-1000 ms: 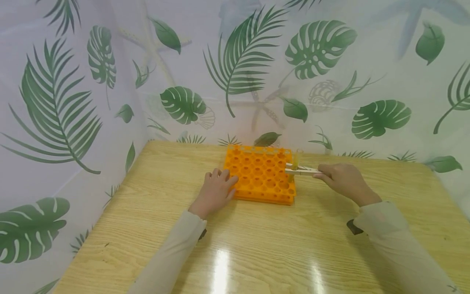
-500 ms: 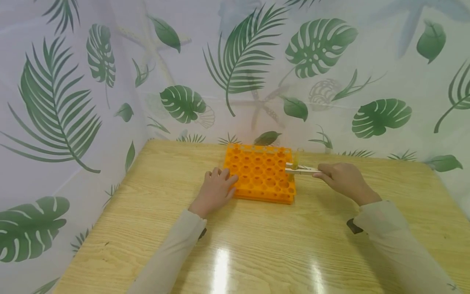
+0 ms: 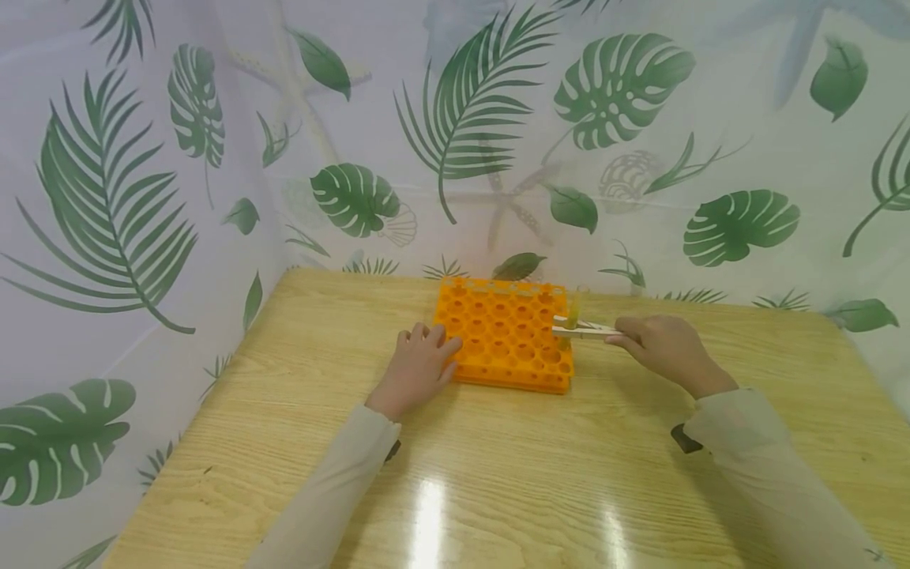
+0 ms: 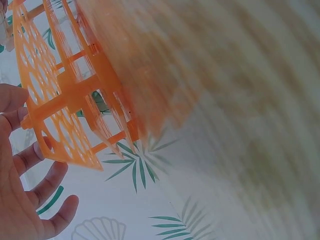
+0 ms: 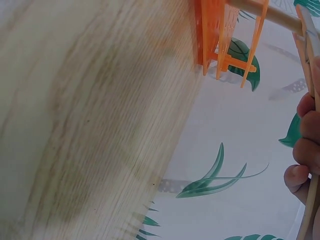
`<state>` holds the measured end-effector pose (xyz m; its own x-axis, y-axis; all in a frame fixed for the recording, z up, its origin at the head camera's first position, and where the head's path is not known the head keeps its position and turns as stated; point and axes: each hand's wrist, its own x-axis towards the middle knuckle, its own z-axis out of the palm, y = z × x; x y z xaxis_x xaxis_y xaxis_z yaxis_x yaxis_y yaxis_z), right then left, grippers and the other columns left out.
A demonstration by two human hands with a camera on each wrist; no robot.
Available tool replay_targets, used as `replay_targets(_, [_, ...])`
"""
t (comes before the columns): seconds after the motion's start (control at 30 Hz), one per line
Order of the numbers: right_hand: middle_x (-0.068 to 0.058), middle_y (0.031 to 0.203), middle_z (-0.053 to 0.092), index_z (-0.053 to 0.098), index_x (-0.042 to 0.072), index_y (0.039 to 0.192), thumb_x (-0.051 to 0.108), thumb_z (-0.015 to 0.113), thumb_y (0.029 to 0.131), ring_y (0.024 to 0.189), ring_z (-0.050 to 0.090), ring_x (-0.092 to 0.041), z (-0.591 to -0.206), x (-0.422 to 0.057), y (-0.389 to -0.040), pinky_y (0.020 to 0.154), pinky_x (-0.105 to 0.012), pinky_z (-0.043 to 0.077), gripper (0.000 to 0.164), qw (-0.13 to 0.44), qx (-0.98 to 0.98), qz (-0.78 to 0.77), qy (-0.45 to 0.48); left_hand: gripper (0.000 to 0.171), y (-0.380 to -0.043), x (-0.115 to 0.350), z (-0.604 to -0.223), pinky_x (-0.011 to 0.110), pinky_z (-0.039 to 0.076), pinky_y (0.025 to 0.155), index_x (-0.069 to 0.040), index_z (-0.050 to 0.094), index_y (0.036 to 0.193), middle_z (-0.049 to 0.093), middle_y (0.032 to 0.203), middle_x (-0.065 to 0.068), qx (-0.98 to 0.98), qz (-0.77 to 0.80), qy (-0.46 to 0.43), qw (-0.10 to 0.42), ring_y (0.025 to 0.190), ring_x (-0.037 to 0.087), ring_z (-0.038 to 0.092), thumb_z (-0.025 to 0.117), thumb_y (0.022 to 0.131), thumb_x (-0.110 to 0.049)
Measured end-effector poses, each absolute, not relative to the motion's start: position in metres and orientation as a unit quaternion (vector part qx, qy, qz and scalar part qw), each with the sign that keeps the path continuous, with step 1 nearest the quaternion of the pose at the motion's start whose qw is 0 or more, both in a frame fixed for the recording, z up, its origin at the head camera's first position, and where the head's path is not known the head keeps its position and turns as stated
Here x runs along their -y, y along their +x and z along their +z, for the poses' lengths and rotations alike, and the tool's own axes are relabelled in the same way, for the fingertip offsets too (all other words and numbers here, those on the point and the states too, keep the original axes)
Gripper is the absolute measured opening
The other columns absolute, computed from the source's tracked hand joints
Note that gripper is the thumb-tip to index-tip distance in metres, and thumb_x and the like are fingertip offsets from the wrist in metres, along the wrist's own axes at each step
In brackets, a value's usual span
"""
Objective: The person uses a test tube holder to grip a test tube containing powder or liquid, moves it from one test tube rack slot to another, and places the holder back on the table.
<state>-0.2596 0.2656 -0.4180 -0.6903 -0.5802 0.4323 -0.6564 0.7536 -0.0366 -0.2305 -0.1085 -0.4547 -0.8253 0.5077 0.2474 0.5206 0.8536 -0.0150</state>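
Orange rack (image 3: pixel 488 336): on the worktop (image 3: pixel 540 474), just below the head view's centre.
Tube (image 3: pixel 573 307): at the rack's two o'clock edge, apparently passing through its top plate; depth unclear.
Left hand (image 3: pixel 418 363): thumb and nearest fingers holding the rack's eight o'clock corner, the others spread.
Right hand (image 3: pixel 668 356): at three o'clock, clamped on the wooden clamp (image 3: pixel 590 333), which grips the tube.
Tube step: probably seating; lifting out would look alike.
Clamp's next move: if seated, spread it, then withdraw towards three o'clock.
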Motion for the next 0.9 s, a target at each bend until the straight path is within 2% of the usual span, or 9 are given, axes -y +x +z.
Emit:
replay_targets(0.53, [0.01, 0.056, 0.02, 0.038, 0.018, 0.067, 0.025, 0.066, 0.086, 0.05, 0.019, -0.002, -0.4203, -0.2641, -0.2603, 0.049, -0.02, 0.021, 0.034, 0.192, 0.92, 0.094, 0.33, 0.019, -0.2312, 0.1079, -0.4545, 0.043, 0.039, 0.078, -0.022, 0.05, 0.111, 0.05, 0.1, 0.003, 0.957, -0.029, -0.265, 0.113, 0.092, 0.026, 0.045, 0.052, 0.095, -0.034])
replay_targets(0.9, [0.011, 0.056, 0.02, 0.039, 0.018, 0.067, 0.03, 0.063, 0.088, 0.049, 0.018, -0.002, -0.4221, -0.2643, -0.2591, 0.048, -0.02, 0.019, 0.033, 0.194, 0.918, 0.096, 0.331, 0.019, -0.2314, 0.1082, -0.4548, 0.043, 0.038, 0.077, -0.02, 0.049, 0.108, 0.048, 0.097, 0.004, 0.955, -0.032, -0.271, 0.116, 0.092, 0.027, 0.046, 0.054, 0.095, -0.033])
